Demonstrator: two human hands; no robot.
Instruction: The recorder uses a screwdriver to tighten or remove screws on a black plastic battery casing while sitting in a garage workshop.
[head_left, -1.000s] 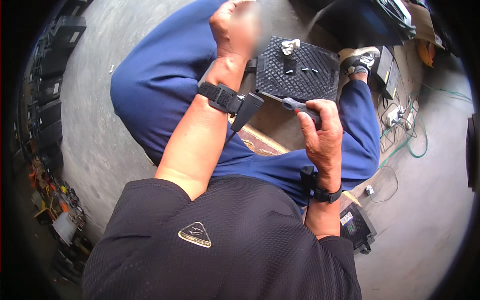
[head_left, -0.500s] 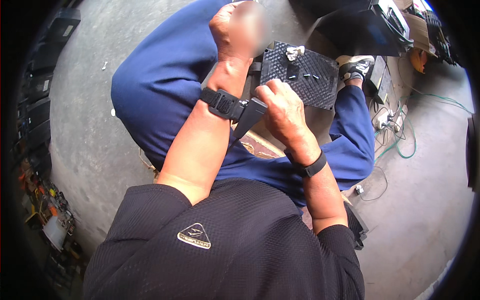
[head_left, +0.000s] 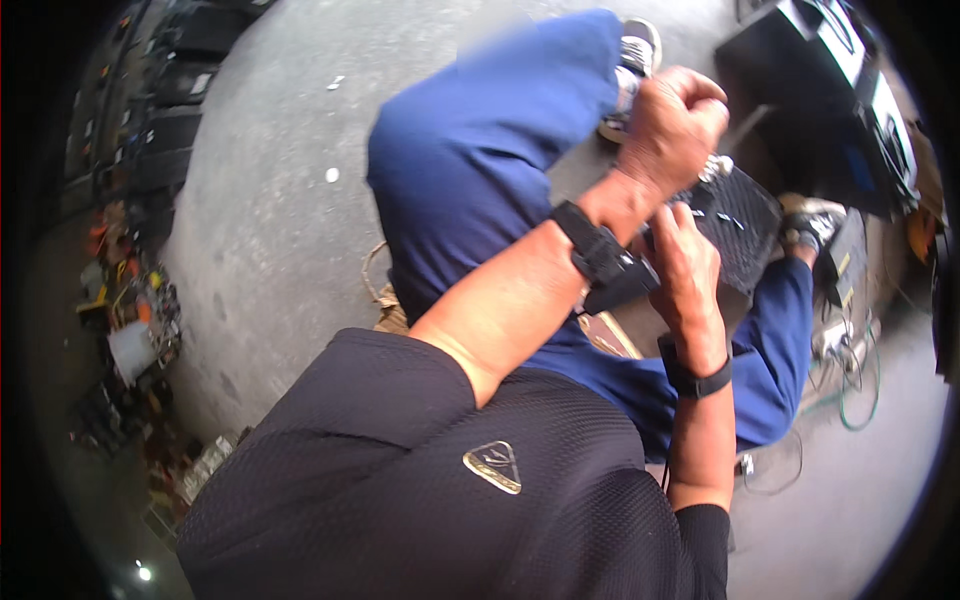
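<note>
My left hand point(head_left: 670, 135) is raised over the near-left corner of a black textured panel point(head_left: 748, 238), fingers curled in a pinch; whatever is between them is too small or hidden. A crumpled white piece point(head_left: 716, 167) lies on the panel near small silvery screw-like pieces point(head_left: 727, 219). My right hand point(head_left: 683, 265) is below the left one at the panel's edge, fingers curled; its fingertips and anything they hold are largely hidden behind my left arm. A black strapped device point(head_left: 590, 255) sits on my left wrist.
My bent legs and shoes frame the panel on the concrete floor point(head_left: 270, 250). Black equipment cases point(head_left: 800, 75) stand at upper right. Power strips and tangled cables point(head_left: 850, 370) lie right. Stacked black boxes point(head_left: 175, 90) and scattered tools point(head_left: 130, 300) line the left.
The view has swung, shifting the scene rightward in frame. My right hand, earlier visibly holding a grey screwdriver, has moved up beside my left wrist, and that tool is no longer clearly visible.
</note>
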